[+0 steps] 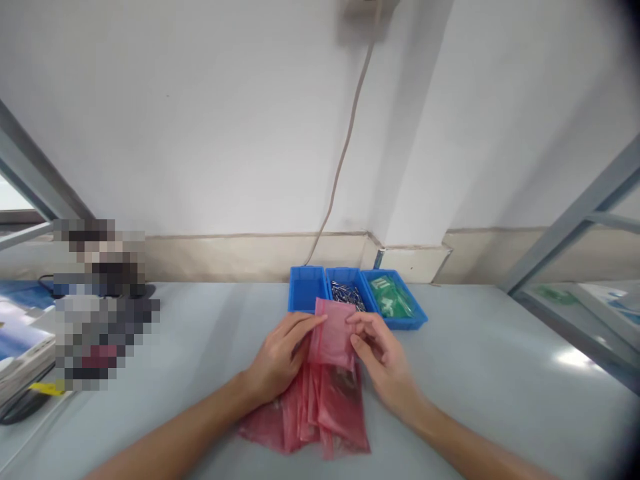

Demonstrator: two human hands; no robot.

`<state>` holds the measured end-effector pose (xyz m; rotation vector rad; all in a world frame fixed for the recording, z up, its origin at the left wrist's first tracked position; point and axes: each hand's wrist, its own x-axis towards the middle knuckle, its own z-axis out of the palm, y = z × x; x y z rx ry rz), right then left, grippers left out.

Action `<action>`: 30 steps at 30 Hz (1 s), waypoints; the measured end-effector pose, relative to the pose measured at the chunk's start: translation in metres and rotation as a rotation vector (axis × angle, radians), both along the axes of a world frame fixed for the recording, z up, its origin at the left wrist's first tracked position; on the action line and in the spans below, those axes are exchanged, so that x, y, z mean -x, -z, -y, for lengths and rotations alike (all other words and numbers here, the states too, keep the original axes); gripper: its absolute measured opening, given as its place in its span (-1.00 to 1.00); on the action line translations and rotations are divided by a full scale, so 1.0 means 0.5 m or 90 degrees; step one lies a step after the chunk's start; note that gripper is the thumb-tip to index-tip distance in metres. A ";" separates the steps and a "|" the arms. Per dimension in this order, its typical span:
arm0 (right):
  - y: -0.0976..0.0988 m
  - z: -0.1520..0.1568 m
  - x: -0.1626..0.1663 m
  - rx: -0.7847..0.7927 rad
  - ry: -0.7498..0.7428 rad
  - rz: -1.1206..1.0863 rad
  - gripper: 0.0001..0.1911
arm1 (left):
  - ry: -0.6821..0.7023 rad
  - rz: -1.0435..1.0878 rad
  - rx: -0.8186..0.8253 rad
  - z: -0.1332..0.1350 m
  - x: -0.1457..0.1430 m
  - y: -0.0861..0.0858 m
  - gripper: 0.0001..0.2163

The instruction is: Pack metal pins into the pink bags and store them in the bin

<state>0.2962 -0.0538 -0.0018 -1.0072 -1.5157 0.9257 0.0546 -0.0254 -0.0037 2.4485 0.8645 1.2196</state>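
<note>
Both hands hold one small pink plastic bag (334,333) upright between them, just above a pile of several more pink bags (320,413) lying on the grey table. My left hand (280,357) pinches the bag's left edge with fingers curled. My right hand (380,353) pinches its right edge with thumb and fingers. Right behind the bag stand three blue trays: the left tray (304,290) shows no contents, the middle tray (346,288) holds small metal parts, and the right tray (397,300) holds green pieces.
A blurred-out area (100,300) and stacked printed sheets (23,347) sit at the table's left. A cable (345,153) runs down the white wall to behind the trays. Grey metal frame bars (570,227) rise at the right edge.
</note>
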 end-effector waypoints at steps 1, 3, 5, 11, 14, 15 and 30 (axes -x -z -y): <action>-0.001 0.001 -0.002 -0.007 -0.004 0.012 -0.83 | -0.007 0.000 -0.008 -0.001 -0.001 -0.001 -0.54; -0.002 0.004 -0.004 -0.019 -0.015 0.032 -0.81 | -0.023 0.011 -0.023 -0.003 0.000 -0.001 -0.58; -0.002 0.005 -0.003 -0.033 -0.016 0.040 -0.76 | -0.038 0.023 -0.038 -0.005 0.002 -0.001 -0.64; -0.008 0.005 0.011 -0.042 0.016 0.057 -0.81 | -0.074 0.046 -0.090 0.000 0.001 -0.015 -0.86; -0.019 0.008 0.013 -0.089 0.028 0.090 -0.83 | -0.051 0.055 -0.099 0.013 -0.003 -0.026 -0.91; -0.023 0.008 0.013 -0.106 0.030 0.100 -0.82 | -0.037 0.050 -0.101 0.016 -0.004 -0.028 -0.90; -0.012 -0.004 0.016 0.035 0.055 -0.125 -0.68 | 0.040 -0.102 -0.160 0.014 0.009 -0.030 -0.77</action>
